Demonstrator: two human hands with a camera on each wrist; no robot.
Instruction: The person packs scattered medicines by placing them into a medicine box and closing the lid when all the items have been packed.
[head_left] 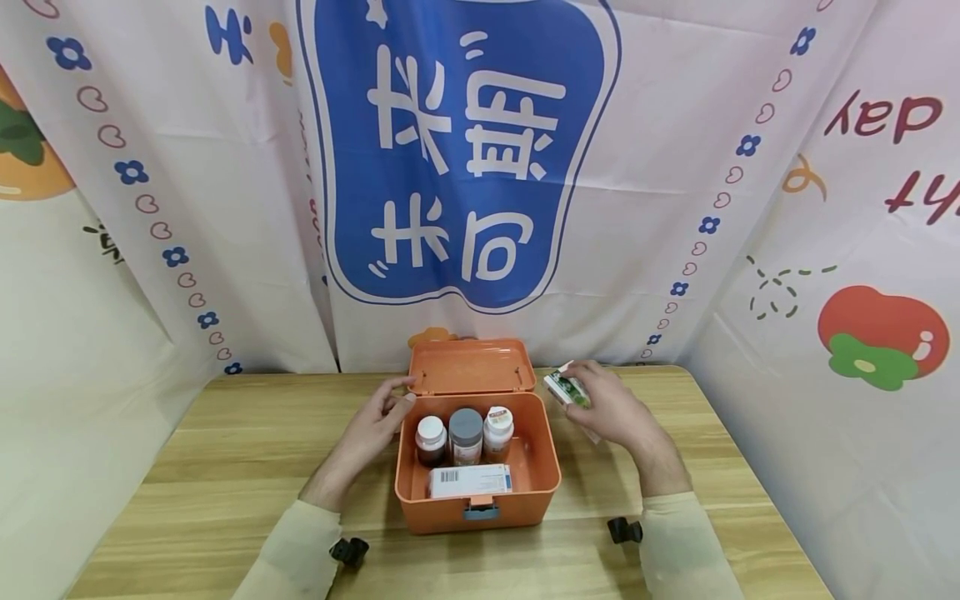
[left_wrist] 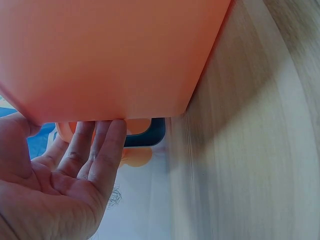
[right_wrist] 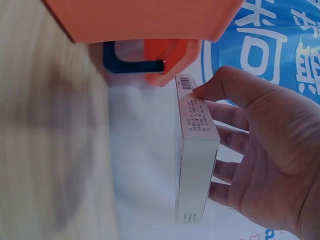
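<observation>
An orange lidded box [head_left: 477, 517] stands on the table with its lid [head_left: 472, 367] tipped back. Inside are a dark bottle with a white cap [head_left: 431, 442], a grey-capped bottle [head_left: 467, 433], a white bottle [head_left: 498, 433] and a white carton [head_left: 468, 482] along the front wall. My left hand [head_left: 377, 421] rests at the box's rear left corner, fingers loosely bent against it in the left wrist view. Beyond the right rim, my right hand [head_left: 611, 404] pinches a white and green medicine box [right_wrist: 197, 150] between thumb and fingers, raised off the table.
The wood-grain table [head_left: 247, 467] reaches to a printed cloth backdrop [head_left: 457, 150], with cloth walls at both sides. A blue latch [head_left: 481, 512] sits on the box's front, and a dark blue handle [right_wrist: 132, 65] shows at its back.
</observation>
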